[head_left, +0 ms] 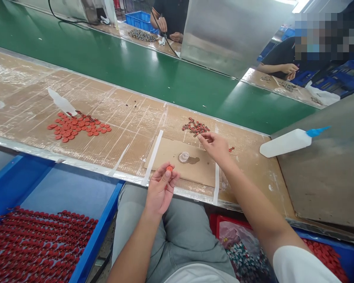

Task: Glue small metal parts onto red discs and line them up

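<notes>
Between the thumb and fingers of my left hand (162,186) is a red disc (169,168), held over the front edge of the cardboard sheet (165,155). My right hand (214,144) reaches to the pile of small red-and-black parts (194,126), its thumb and index finger pinched at the pile's near edge; what is between the fingertips is too small to make out. A small clear cup (184,156) sits on the cardboard between my hands, beside a dark wet patch. One more small part (231,149) lies right of my right hand.
Red discs (73,126) are heaped at the left near a white strip (61,102). A white bottle with a blue nozzle (286,143) leans at the right. Behind runs a green belt (129,67), with two people beyond. Blue tray (106,196) with rows of red parts stands lower left.
</notes>
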A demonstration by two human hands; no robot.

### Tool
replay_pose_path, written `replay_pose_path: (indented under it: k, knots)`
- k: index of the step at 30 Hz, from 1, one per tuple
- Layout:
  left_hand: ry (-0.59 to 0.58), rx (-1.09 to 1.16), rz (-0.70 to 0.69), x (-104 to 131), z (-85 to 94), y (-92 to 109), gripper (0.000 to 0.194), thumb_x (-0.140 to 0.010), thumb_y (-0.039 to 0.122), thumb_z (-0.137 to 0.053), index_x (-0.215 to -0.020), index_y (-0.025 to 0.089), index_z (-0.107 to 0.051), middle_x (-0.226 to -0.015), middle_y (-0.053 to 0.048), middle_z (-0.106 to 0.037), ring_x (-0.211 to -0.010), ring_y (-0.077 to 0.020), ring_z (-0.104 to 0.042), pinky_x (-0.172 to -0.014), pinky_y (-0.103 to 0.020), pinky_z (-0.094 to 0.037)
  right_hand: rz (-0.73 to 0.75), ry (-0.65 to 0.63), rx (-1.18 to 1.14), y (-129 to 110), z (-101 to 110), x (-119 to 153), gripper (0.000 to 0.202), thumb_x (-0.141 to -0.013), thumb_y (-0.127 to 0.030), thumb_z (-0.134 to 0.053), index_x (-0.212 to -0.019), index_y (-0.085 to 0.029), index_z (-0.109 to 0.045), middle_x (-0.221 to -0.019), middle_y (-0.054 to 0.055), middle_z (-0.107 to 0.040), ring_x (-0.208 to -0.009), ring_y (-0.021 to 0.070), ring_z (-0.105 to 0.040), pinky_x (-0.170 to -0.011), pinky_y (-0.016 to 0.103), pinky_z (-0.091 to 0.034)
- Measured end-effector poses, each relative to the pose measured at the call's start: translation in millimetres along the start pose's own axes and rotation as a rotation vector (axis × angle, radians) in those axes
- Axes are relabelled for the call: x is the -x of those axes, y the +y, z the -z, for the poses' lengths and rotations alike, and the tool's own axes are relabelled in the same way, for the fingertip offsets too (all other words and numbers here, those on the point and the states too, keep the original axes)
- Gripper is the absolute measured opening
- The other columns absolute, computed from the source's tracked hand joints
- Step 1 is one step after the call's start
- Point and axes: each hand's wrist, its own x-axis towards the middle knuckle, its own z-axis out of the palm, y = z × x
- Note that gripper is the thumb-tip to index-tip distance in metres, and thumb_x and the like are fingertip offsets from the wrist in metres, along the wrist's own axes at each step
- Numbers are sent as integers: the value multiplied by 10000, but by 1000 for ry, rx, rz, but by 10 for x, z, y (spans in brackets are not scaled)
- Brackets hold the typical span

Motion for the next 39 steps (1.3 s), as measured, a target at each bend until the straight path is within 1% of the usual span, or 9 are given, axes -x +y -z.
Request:
replay_pose_path:
  k: [5,8,12,16,22,27,31,34,39]
  knots:
    - [24,-11,5,-11,15,-13,218,-723,165,-752,-935,199,-719,-955,-3,-737,-793,-63,-694,-811,-169,-559,-177,-96,172,201,-315,-483,338,-742,-516,-644,-841,-200,-708,-819,60,-722,-725,206,-633,-689,347,-475]
    - [33,-18,16,-15,29,-14,232,-710,157,-759,-936,194,-722,-940,-4,-741,-817,-73,-699,-734,-121,-558,-149,-114,174,254,-377,-564,317,-718,-481,-671,-824,-184,-709,-785,70,-716,-685,190,-620,-668,335,-475]
    - [48,-27,17,-25,36,-5,236,-700,157,-767,-930,186,-727,-947,-10,-741,-826,-75,-701,-735,-108,-555,-132,-168,93,272,-341,-565,236,-670,-397,-722,-761,-180,-706,-720,53,-703,-609,157,-610,-636,314,-492]
    - [41,-20,28,-26,18,-5,234,-704,148,-761,-934,179,-730,-960,-23,-744,-841,-81,-703,-763,-113,-552,-112,-214,-137,263,-286,-441,257,-692,-385,-713,-841,-175,-703,-700,38,-706,-586,148,-637,-605,297,-525]
    - [35,-16,31,-6,-2,-6,217,-737,146,-730,-952,174,-731,-988,-38,-745,-883,-97,-702,-795,-127,-551,-41,-142,-395,245,-255,-157,320,-678,-403,-749,-910,-184,-733,-875,57,-745,-775,196,-701,-770,363,-571]
    - [40,-13,35,-11,-4,-10,230,-740,137,-724,-967,173,-727,-1002,-39,-742,-896,-97,-700,-810,-130,-547,-9,-108,-613,71,-204,142,352,-712,-415,-735,-994,-205,-726,-862,38,-751,-752,183,-706,-766,372,-590]
    - [51,-12,40,-24,-5,-22,245,-727,145,-736,-969,182,-723,-982,-31,-743,-877,-97,-704,-801,-133,-550,91,21,-537,-102,-193,401,343,-713,-386,-751,-1010,-217,-726,-892,45,-754,-762,181,-706,-743,344,-593]
    - [49,-7,46,-31,-6,-28,246,-725,145,-739,-968,180,-721,-977,-28,-742,-865,-94,-705,-799,-133,-551,214,114,-385,-146,-224,498,202,-729,-359,-745,-885,-230,-751,-835,34,-758,-702,173,-696,-685,320,-584]
    - [48,3,48,-31,-10,-19,228,-732,143,-733,-957,175,-721,-974,-23,-742,-855,-86,-703,-793,-128,-551,410,123,-313,-106,-286,505,92,-785,-295,-698,-855,-262,-749,-842,11,-755,-759,188,-708,-734,340,-577]
